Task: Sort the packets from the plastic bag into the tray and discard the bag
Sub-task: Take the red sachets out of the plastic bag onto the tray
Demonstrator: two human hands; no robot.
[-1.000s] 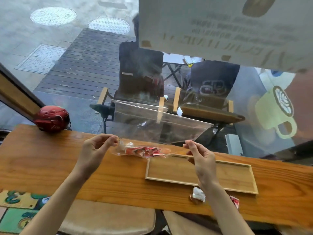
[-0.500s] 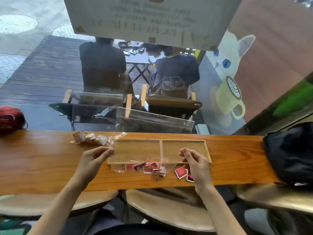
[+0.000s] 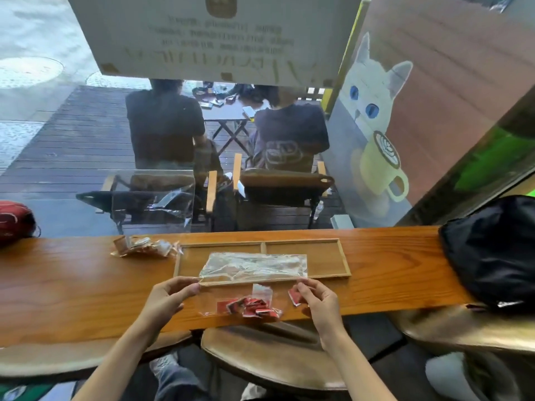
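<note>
Clear film, the plastic bag (image 3: 254, 264), is now stretched flat over the tray (image 3: 327, 257), emptied since half a second ago. Left hand (image 3: 166, 299) fingers pinch its near-left corner; right hand (image 3: 317, 298) fingers pinch the near-right corner. Red packets (image 3: 249, 306) now lie spilled on the counter (image 3: 72, 285) between the hands, not in the tray, so sorting remains.

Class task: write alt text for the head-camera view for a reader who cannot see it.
Both hands, left hand and right hand, pinch an empty clear plastic bag over a two-compartment wooden tray; red packets lie on the wooden counter.
</note>
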